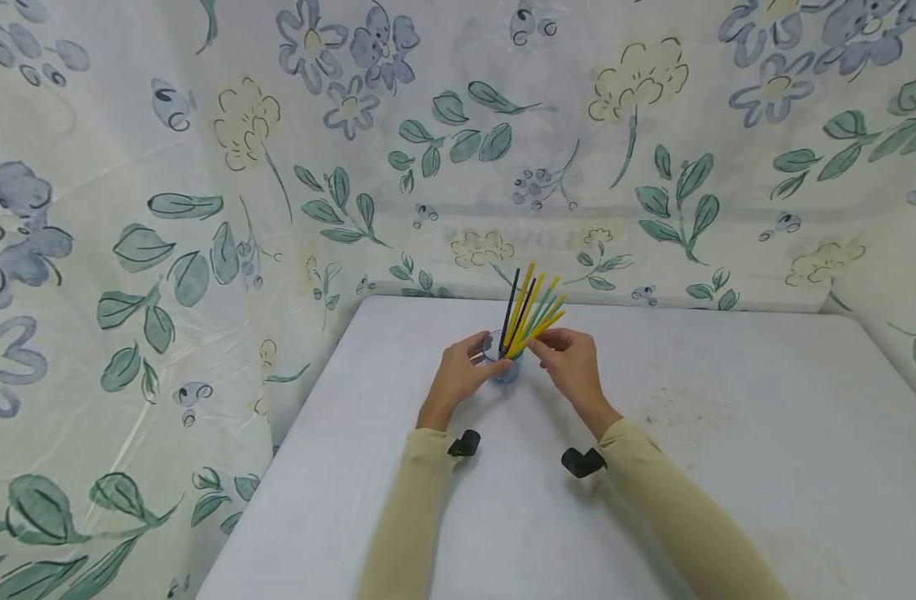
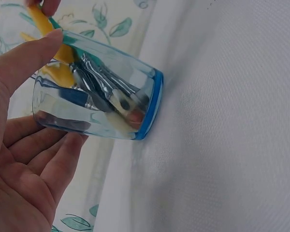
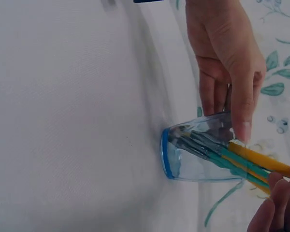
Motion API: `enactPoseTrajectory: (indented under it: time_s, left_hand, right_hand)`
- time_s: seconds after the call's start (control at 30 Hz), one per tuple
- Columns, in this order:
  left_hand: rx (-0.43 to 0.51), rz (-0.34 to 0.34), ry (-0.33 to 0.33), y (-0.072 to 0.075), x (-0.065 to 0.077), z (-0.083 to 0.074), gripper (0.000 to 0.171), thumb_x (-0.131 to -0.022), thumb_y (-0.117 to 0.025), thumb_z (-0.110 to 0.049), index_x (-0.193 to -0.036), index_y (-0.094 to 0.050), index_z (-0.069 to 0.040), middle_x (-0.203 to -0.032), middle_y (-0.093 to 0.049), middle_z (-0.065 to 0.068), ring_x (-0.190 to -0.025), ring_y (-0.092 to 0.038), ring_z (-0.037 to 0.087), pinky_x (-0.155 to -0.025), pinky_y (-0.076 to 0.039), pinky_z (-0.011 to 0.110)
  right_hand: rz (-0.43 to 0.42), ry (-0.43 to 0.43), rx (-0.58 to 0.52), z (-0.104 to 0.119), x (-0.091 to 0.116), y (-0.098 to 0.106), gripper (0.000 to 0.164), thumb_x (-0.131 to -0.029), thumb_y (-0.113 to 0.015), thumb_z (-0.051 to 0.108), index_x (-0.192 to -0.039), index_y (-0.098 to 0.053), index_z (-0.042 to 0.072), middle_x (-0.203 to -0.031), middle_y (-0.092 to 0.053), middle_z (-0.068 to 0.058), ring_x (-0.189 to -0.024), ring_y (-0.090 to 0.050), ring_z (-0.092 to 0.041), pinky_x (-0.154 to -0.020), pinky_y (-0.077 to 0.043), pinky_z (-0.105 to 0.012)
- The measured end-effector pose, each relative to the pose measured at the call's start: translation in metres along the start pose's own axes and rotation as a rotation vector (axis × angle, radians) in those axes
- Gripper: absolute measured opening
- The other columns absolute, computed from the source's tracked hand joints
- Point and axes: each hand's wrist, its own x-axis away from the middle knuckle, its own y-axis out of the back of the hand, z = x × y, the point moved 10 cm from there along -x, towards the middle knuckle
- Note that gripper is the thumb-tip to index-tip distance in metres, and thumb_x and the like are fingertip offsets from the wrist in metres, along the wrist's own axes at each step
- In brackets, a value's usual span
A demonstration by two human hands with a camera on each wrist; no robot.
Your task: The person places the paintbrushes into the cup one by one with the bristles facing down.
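A clear plastic cup with a blue base stands close to the white tabletop, its base toward it. Several paintbrushes with yellow, green and dark handles lean in the cup, bristle ends down. My left hand grips the cup near its rim, thumb on one side and fingers on the other. From the right, my right hand pinches a yellow-handled paintbrush at its handle, just beyond the rim. Metal ferrules and bristles show through the cup wall in both wrist views.
The white table spreads out to both sides, with small dark specks at the right. A floral curtain hangs behind and along the left edge. Black wrist cameras sit at both sleeve cuffs.
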Motion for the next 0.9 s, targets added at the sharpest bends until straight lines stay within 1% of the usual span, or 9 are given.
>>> enactPoseTrajectory:
  time_s: [0.17, 0.3, 0.43, 0.57, 0.67, 0.73, 0.83, 0.9]
  left_hand:
    - [-0.001, 0.0, -0.003, 0.001, 0.0, 0.0, 0.086, -0.083, -0.085, -0.047, -0.154, -0.05, -0.012, -0.155, -0.055, 0.013, -0.142, -0.056, 0.03, -0.118, -0.05, 0.045]
    - [-0.013, -0.001, 0.011, 0.001, 0.001, 0.0, 0.086, -0.083, -0.085, -0.048, -0.154, -0.05, -0.013, -0.156, -0.055, 0.012, -0.141, -0.057, 0.031, -0.119, -0.05, 0.046]
    - [-0.05, 0.007, 0.015, -0.001, 0.001, 0.0, 0.086, -0.084, -0.083, -0.049, -0.154, -0.049, -0.014, -0.157, -0.054, 0.011, -0.141, -0.057, 0.032, -0.119, -0.05, 0.047]
    - [-0.1, 0.012, -0.01, -0.001, 0.001, -0.004, 0.085, -0.086, -0.081, -0.05, -0.155, -0.047, -0.014, -0.157, -0.053, 0.011, -0.142, -0.055, 0.032, -0.119, -0.05, 0.048]
    - [-0.128, 0.023, -0.042, 0.0, 0.002, -0.008, 0.088, -0.087, -0.081, -0.049, -0.158, -0.043, -0.013, -0.159, -0.051, 0.01, -0.144, -0.053, 0.031, -0.12, -0.049, 0.047]
    - [-0.142, 0.04, -0.062, 0.0, 0.004, -0.011, 0.093, -0.087, -0.081, -0.05, -0.16, -0.038, -0.013, -0.162, -0.048, 0.009, -0.146, -0.05, 0.03, -0.121, -0.048, 0.047]
    - [-0.147, 0.048, -0.072, 0.004, 0.008, -0.016, 0.098, -0.086, -0.08, -0.054, -0.163, -0.032, -0.017, -0.165, -0.042, 0.005, -0.15, -0.045, 0.029, -0.124, -0.044, 0.05]
    - [-0.163, 0.035, -0.078, 0.009, 0.011, -0.02, 0.096, -0.087, -0.077, -0.058, -0.163, -0.032, -0.019, -0.166, -0.041, 0.004, -0.151, -0.043, 0.028, -0.125, -0.041, 0.053]
  right_hand:
    - [0.008, -0.042, -0.006, -0.008, 0.001, 0.001, 0.025, -0.097, -0.072, 0.024, -0.108, -0.077, 0.002, -0.106, -0.079, -0.018, -0.073, -0.066, -0.018, -0.066, -0.057, -0.017]
    - [0.017, -0.087, -0.024, -0.016, 0.005, 0.005, 0.024, -0.098, -0.071, 0.024, -0.107, -0.077, 0.003, -0.107, -0.079, -0.017, -0.073, -0.065, -0.017, -0.066, -0.057, -0.017]
    - [-0.002, -0.105, -0.04, -0.022, 0.01, 0.018, 0.022, -0.099, -0.07, 0.023, -0.107, -0.077, 0.004, -0.107, -0.079, -0.016, -0.072, -0.064, -0.016, -0.064, -0.057, -0.017]
    - [-0.047, -0.065, -0.054, -0.019, 0.016, 0.039, 0.021, -0.099, -0.069, 0.023, -0.107, -0.076, 0.005, -0.108, -0.079, -0.016, -0.075, -0.066, -0.018, -0.066, -0.058, -0.015]
    - [-0.086, -0.023, -0.063, -0.014, 0.022, 0.058, 0.022, -0.099, -0.07, 0.024, -0.109, -0.074, 0.005, -0.109, -0.078, -0.017, -0.08, -0.069, -0.015, -0.069, -0.06, -0.013]
    - [-0.109, 0.002, -0.057, -0.009, 0.026, 0.072, 0.023, -0.099, -0.071, 0.025, -0.109, -0.074, 0.005, -0.109, -0.078, -0.018, -0.081, -0.07, -0.011, -0.071, -0.06, -0.012]
    - [-0.12, 0.063, -0.002, 0.002, 0.032, 0.091, 0.025, -0.1, -0.07, 0.027, -0.109, -0.073, 0.004, -0.108, -0.078, -0.018, -0.08, -0.068, -0.003, -0.072, -0.059, -0.011]
    - [-0.132, 0.118, 0.048, 0.013, 0.035, 0.104, 0.026, -0.101, -0.068, 0.028, -0.11, -0.073, 0.004, -0.107, -0.078, -0.018, -0.078, -0.066, -0.001, -0.071, -0.057, -0.01]
